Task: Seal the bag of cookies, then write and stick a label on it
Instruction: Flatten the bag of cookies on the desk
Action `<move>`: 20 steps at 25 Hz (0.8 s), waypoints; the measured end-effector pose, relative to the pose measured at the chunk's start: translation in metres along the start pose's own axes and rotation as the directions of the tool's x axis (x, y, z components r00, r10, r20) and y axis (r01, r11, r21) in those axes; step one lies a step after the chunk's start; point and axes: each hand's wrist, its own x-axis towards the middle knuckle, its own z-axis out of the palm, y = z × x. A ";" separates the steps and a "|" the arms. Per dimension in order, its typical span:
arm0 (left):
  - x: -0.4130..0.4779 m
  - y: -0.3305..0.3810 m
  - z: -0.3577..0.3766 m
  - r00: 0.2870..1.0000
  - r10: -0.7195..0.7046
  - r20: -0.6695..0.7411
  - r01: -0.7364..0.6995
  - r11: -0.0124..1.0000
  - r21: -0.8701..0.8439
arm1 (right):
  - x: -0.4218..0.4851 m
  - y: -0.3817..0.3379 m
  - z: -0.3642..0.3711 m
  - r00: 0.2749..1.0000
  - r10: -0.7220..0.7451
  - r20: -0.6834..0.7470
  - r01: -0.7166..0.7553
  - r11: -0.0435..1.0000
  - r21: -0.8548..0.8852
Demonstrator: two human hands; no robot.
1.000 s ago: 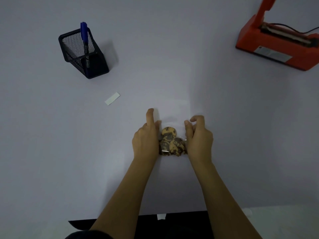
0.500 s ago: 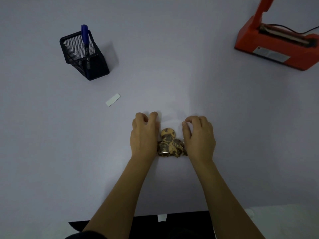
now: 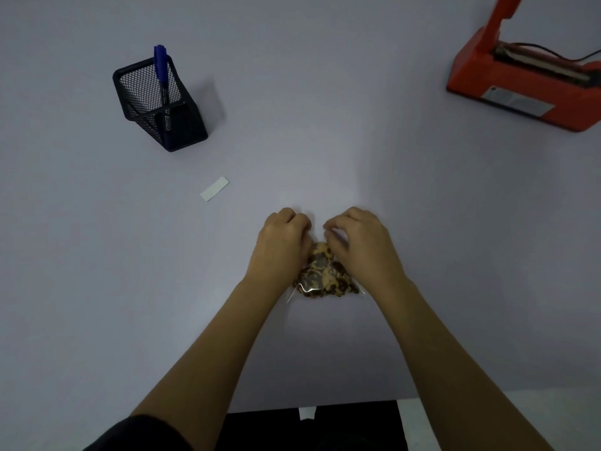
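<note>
Bag of cookies pinched between two hands near the table's front edge

The clear bag of cookies [image 3: 325, 275] lies on the table [image 3: 325, 92]; the left hand [image 3: 281, 247] and right hand [image 3: 361, 245], fingers curled shut, gather its far end. A white label [image 3: 214, 189] lies left; pen holder [image 3: 159, 105] far-left, orange sealer [image 3: 527, 89] far-right corner.

Both forearms are extended forward from the lower edge of the view and converge toward the centre. The left hand [image 3: 281, 245] and the right hand [image 3: 361, 244] are held palm-down, side by side and close together, knuckles uppermost. The fingers [image 3: 338, 222] of each hand are curled inward in a pinching grip; the fingertips are hidden.
</note>
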 end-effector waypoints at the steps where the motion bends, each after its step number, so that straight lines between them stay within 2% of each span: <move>1: 0.002 0.000 -0.002 1.000 0.002 0.015 -0.002 1.000 0.006 | 0.002 -0.001 -0.001 1.000 0.021 0.010 -0.021 1.000 0.006; 6: 0.012 0.000 -0.003 0.987 0.017 0.157 -0.022 0.999 0.030 | 0.010 -0.004 -0.012 0.986 0.105 0.129 -0.108 0.994 0.020; 12: 0.010 0.000 -0.006 0.986 0.012 0.168 -0.011 1.000 -0.005 | 0.011 -0.005 -0.014 0.966 0.198 0.165 -0.213 0.974 0.078; 20: 0.004 -0.017 -0.005 0.987 0.082 0.137 -0.083 0.997 0.004 | 0.010 -0.002 -0.014 0.978 0.110 0.179 -0.128 0.987 0.093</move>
